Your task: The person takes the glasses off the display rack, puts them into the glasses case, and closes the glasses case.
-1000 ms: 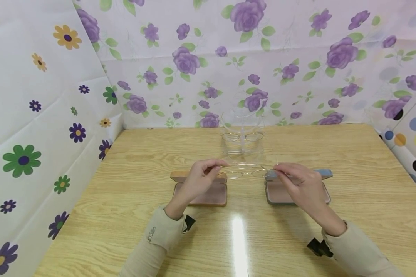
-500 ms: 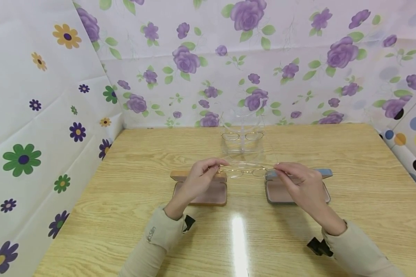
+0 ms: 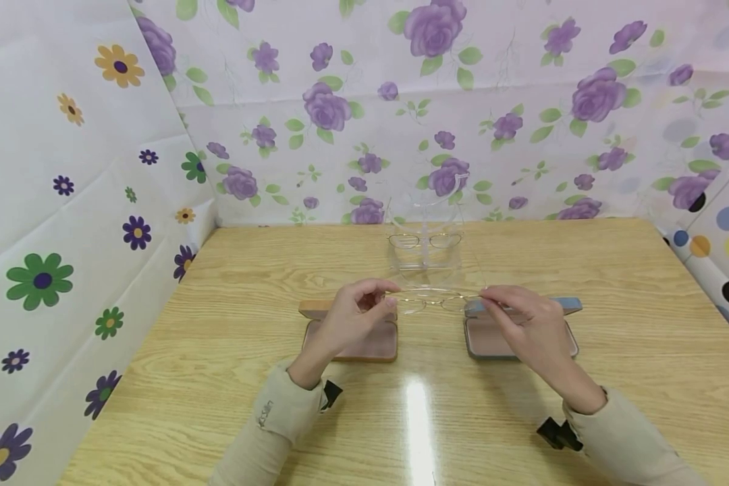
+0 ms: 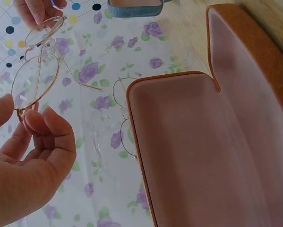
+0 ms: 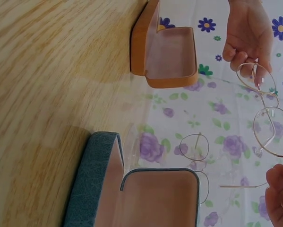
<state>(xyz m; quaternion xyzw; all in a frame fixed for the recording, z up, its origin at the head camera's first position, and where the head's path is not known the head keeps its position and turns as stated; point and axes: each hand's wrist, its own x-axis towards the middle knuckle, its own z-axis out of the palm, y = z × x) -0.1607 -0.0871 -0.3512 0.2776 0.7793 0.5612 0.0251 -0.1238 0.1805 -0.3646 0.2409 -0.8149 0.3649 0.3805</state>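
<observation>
Thin gold-framed eyeglasses [image 3: 433,302] are held in the air between both hands, lenses side by side. My left hand [image 3: 354,316] pinches their left end near the hinge; the left wrist view shows the thumb [image 4: 0,112] on one side and curled fingers on the other. One temple lies across behind the lenses in the right wrist view. At the other end, my right hand [image 3: 531,324] grips the frame by its hinge between thumb and fingers, and the temple [image 5: 238,186] there sticks out straight. Below the hands lie an orange glasses case [image 3: 379,345] and a blue glasses case [image 3: 492,345], both with lids raised.
Behind the hands, a clear display stand [image 3: 426,260] bears a second pair of gold-rimmed glasses [image 3: 445,241]. The wooden table [image 3: 219,351] meets a flower-printed cloth [image 3: 340,155] at the back. Both cases show pink linings with nothing lying in them.
My left thumb has slid slightly to the right along the end of the frame. The right hand and the glasses stay almost where they were.
</observation>
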